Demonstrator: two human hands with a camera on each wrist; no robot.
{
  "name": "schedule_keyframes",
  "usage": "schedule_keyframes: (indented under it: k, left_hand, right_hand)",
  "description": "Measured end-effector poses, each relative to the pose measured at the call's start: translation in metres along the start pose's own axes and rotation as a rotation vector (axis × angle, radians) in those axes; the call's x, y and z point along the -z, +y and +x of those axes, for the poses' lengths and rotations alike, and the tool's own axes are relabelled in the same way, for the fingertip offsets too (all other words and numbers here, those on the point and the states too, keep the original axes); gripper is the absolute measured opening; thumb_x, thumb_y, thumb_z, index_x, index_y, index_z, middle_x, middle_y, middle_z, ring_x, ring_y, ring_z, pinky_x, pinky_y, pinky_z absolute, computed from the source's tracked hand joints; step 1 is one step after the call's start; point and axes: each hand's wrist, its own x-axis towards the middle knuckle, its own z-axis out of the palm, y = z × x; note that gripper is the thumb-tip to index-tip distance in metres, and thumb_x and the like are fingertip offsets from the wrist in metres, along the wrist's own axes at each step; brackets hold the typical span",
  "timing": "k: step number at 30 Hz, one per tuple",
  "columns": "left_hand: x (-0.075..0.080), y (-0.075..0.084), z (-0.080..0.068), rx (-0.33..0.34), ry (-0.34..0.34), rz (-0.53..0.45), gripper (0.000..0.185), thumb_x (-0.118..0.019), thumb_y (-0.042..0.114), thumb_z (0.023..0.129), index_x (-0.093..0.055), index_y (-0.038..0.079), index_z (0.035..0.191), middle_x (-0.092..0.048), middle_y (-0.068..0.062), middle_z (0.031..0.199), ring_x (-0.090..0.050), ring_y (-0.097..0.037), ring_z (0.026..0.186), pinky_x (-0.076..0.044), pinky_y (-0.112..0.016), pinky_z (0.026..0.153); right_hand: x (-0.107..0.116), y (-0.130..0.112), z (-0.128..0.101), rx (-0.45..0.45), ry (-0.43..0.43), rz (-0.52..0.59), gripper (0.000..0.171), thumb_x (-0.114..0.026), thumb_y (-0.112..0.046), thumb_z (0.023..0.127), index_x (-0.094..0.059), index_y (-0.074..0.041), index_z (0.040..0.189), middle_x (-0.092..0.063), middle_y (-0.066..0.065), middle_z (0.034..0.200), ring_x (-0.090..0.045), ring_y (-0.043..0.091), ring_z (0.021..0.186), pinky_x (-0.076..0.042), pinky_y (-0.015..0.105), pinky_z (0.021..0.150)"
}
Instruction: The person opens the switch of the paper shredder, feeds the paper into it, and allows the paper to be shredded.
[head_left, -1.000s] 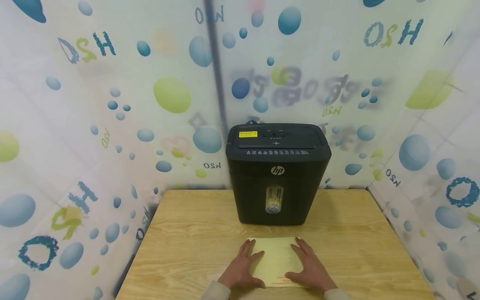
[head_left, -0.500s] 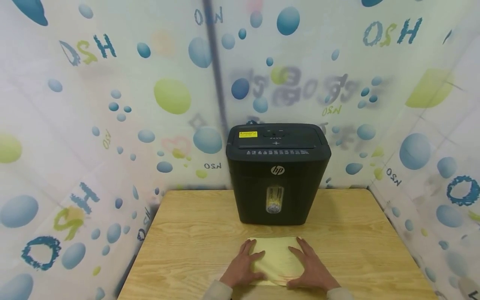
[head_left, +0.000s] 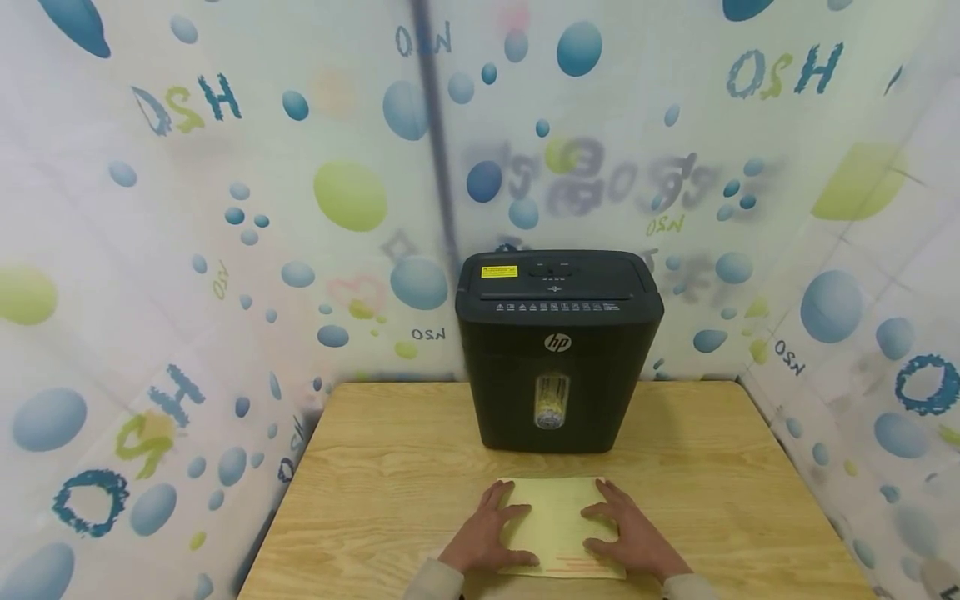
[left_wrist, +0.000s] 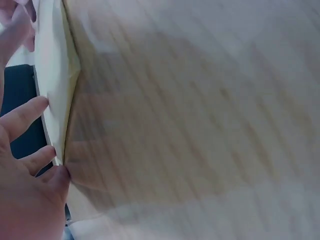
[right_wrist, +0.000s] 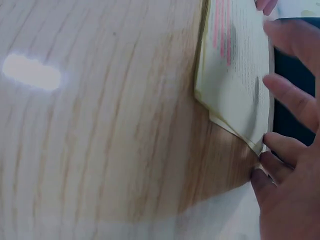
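Yellow, rectangular paper sheets (head_left: 555, 527) are lying on the near side of the pale wooden worktop (head_left: 375, 479), midway between left hand (head_left: 482, 537) and right hand (head_left: 636, 535), whose open, spread fingers are touching the side edges.

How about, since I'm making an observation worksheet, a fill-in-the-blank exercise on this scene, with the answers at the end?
1. The round logo on the front of the black shredder shows the letters ____.
2. The rectangular sticker on the shredder's top is coloured ____.
3. Between the person's left hand and right hand, printed, pale yellow ____ lies on the wood-grained table.

Missing words: hp; yellow; paper.
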Motion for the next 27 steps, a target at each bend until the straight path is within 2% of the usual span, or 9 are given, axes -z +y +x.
schedule_keyframes:
  k: [3,5,11,15,22,25,27]
  left_hand:
    - [-0.0009,-0.0008,-0.0014,-0.015,-0.016,0.027,0.101,-0.091,0.061,0.061,-0.057,0.021,0.147,-0.030,-0.017,0.165,-0.028,-0.046,0.152,-0.055,-0.055,0.098]
    - [-0.0021,-0.0018,-0.0012,-0.024,-0.008,0.038,0.103,-0.091,0.060,0.058,-0.057,0.022,0.147,-0.031,-0.017,0.165,-0.028,-0.046,0.152,-0.056,-0.054,0.098]
    - [-0.0019,-0.0023,0.0009,-0.043,0.065,0.051,0.079,-0.084,0.058,0.071,-0.066,0.023,0.139,-0.039,-0.017,0.159,-0.037,-0.043,0.147,-0.058,-0.049,0.096]
    - [-0.0018,-0.0022,0.0010,-0.035,0.075,0.037,0.068,-0.079,0.059,0.080,-0.067,0.024,0.137,-0.041,-0.016,0.157,-0.038,-0.043,0.146,-0.057,-0.051,0.096]
    - [-0.0027,-0.0022,0.0031,0.002,0.054,0.012,0.059,-0.067,0.063,0.091,-0.068,0.025,0.136,-0.041,-0.012,0.159,-0.036,-0.040,0.148,-0.056,-0.053,0.099]
    - [-0.0020,-0.0012,0.0034,0.003,0.050,-0.003,0.057,-0.062,0.062,0.095,-0.069,0.023,0.135,-0.041,-0.014,0.158,-0.036,-0.040,0.148,-0.055,-0.054,0.099]
    - [-0.0019,-0.0009,0.0034,0.003,0.049,-0.012,0.056,-0.060,0.061,0.097,-0.069,0.022,0.135,-0.042,-0.014,0.158,-0.036,-0.041,0.148,-0.055,-0.054,0.099]
  right_hand:
    - [0.0008,0.0010,-0.0004,-0.019,-0.023,-0.025,0.060,-0.086,-0.046,0.079,-0.070,-0.009,0.125,-0.041,0.035,0.155,-0.033,0.059,0.143,-0.039,0.075,0.103]
    - [0.0004,0.0013,-0.0011,-0.027,-0.028,-0.031,0.069,-0.088,-0.049,0.075,-0.069,-0.008,0.128,-0.040,0.033,0.156,-0.032,0.057,0.145,-0.039,0.074,0.104]
    - [0.0000,0.0004,-0.0013,0.000,-0.069,0.009,0.091,-0.094,-0.052,0.062,-0.063,-0.004,0.134,-0.031,0.038,0.158,-0.022,0.063,0.145,-0.032,0.081,0.103]
    - [0.0000,0.0011,-0.0015,0.023,-0.110,0.024,0.097,-0.094,-0.053,0.061,-0.060,-0.004,0.137,-0.025,0.040,0.159,-0.018,0.065,0.145,-0.028,0.085,0.101]
    - [0.0044,0.0039,-0.0030,0.044,-0.165,0.076,0.079,-0.094,-0.039,0.069,-0.063,-0.007,0.134,-0.018,0.044,0.160,-0.010,0.070,0.144,-0.022,0.091,0.095]
    - [0.0068,0.0028,-0.0031,0.030,-0.185,0.125,0.065,-0.090,-0.035,0.075,-0.067,-0.011,0.130,-0.014,0.044,0.160,-0.007,0.071,0.144,-0.021,0.093,0.092]
    - [0.0075,0.0018,-0.0031,0.019,-0.182,0.145,0.049,-0.085,-0.032,0.080,-0.071,-0.015,0.124,-0.015,0.043,0.161,-0.006,0.070,0.144,-0.020,0.093,0.093]
